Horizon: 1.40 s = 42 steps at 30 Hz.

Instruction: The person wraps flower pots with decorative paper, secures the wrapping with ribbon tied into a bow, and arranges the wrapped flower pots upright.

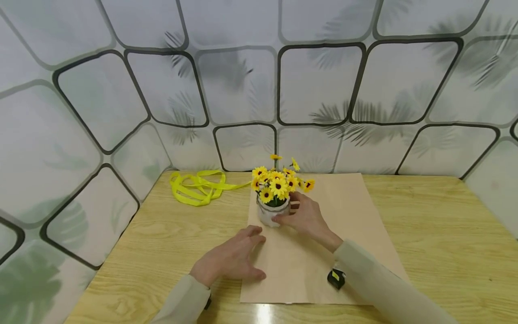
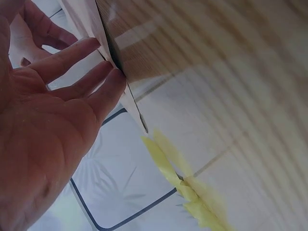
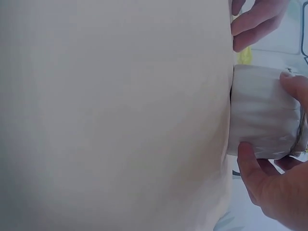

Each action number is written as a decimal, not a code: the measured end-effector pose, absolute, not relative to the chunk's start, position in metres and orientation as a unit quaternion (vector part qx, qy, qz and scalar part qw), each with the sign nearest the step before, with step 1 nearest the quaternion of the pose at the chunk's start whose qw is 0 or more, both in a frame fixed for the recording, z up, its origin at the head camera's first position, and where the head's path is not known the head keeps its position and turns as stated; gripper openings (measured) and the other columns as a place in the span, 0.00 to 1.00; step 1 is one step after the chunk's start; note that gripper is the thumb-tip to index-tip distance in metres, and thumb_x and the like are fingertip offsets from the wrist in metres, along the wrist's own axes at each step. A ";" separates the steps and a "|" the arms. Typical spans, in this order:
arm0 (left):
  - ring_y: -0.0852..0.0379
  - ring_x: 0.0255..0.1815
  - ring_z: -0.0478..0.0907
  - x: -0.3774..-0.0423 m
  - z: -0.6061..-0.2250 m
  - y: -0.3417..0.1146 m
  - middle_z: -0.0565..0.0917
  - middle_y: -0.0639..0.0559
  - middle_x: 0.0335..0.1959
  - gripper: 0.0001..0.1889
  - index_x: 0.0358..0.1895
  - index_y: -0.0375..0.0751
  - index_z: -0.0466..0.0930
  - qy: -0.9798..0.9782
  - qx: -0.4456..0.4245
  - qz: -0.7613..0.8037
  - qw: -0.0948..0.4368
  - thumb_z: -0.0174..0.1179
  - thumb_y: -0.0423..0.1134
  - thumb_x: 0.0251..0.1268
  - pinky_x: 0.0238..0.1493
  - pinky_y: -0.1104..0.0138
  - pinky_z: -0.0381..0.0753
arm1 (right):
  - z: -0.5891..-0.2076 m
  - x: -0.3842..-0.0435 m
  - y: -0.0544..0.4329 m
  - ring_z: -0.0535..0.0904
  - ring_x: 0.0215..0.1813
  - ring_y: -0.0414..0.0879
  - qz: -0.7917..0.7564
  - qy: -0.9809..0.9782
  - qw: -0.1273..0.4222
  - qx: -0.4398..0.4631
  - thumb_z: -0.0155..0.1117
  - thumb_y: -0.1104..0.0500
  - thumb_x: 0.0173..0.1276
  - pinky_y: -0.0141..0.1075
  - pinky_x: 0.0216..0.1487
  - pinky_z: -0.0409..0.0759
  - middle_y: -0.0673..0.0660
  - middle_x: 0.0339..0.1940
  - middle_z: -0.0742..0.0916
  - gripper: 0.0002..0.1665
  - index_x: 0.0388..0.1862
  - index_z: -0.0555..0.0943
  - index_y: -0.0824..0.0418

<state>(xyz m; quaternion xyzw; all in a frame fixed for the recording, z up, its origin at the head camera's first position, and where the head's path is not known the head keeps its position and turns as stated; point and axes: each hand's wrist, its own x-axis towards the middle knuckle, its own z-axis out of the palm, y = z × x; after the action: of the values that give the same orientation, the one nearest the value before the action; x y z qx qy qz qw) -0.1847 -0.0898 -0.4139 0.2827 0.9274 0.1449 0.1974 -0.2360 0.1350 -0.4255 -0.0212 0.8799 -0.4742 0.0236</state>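
Observation:
A pale, round flowerpot (image 1: 267, 215) stands upright on a sheet of brown paper (image 1: 356, 216), toward its far left corner. Twine circles the pot near the rim, and yellow artificial-looking flowers (image 1: 278, 185) with dark centres fill it. My right hand (image 1: 305, 218) grips the pot from its right side, thumb on the near face; the right wrist view shows fingers against the pot wall (image 3: 262, 113). Nearer to me, my left hand (image 1: 230, 257) lies over the paper's left edge with fingers spread, holding nothing. Its fingertips are at the paper edge in the left wrist view.
A loosely looped yellow ribbon (image 1: 198, 186) lies at the back left of the wooden table (image 1: 174, 252), one end reaching toward the pot. Patterned fabric walls (image 1: 238, 90) rise behind the table and at its left. Wrist cameras, one a small black box (image 1: 336, 279), sit under the sleeves.

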 end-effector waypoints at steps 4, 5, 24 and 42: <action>0.48 0.79 0.63 -0.185 -0.413 -0.090 0.62 0.47 0.80 0.44 0.73 0.42 0.71 0.927 0.281 0.144 0.203 0.73 0.59 0.56 0.75 0.53 0.71 | -0.425 -0.236 0.132 0.84 0.60 0.56 -0.472 0.881 0.015 -0.014 0.84 0.48 0.54 0.48 0.57 0.86 0.61 0.64 0.83 0.47 0.68 0.74 0.63; 0.48 0.79 0.63 -0.185 -0.413 -0.090 0.61 0.47 0.80 0.44 0.73 0.43 0.71 0.926 0.280 0.145 0.206 0.74 0.59 0.56 0.75 0.54 0.71 | -0.426 -0.236 0.132 0.84 0.60 0.56 -0.471 0.882 0.013 -0.012 0.84 0.48 0.54 0.48 0.57 0.86 0.61 0.63 0.83 0.46 0.68 0.74 0.63; 0.48 0.79 0.63 -0.192 -0.412 -0.098 0.61 0.50 0.80 0.45 0.74 0.46 0.70 0.917 0.280 0.170 0.228 0.76 0.58 0.53 0.75 0.52 0.70 | -0.425 -0.235 0.137 0.84 0.62 0.60 -0.452 0.891 0.022 -0.031 0.81 0.47 0.59 0.50 0.58 0.86 0.65 0.65 0.82 0.48 0.73 0.71 0.64; 0.42 0.71 0.72 -0.189 -0.415 -0.087 0.71 0.40 0.71 0.34 0.73 0.36 0.68 0.930 0.192 0.293 0.111 0.67 0.45 0.68 0.69 0.47 0.75 | -0.419 -0.221 0.176 0.84 0.60 0.58 -0.428 0.902 0.051 -0.026 0.72 0.52 0.67 0.48 0.55 0.86 0.62 0.61 0.86 0.33 0.68 0.78 0.61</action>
<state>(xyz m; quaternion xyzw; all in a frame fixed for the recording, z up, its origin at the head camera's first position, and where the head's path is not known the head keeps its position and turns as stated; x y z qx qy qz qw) -0.1894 -0.0870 -0.4149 0.1918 0.9301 0.2928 0.1114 -0.2214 0.1755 -0.4195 -0.0256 0.9022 -0.4276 0.0514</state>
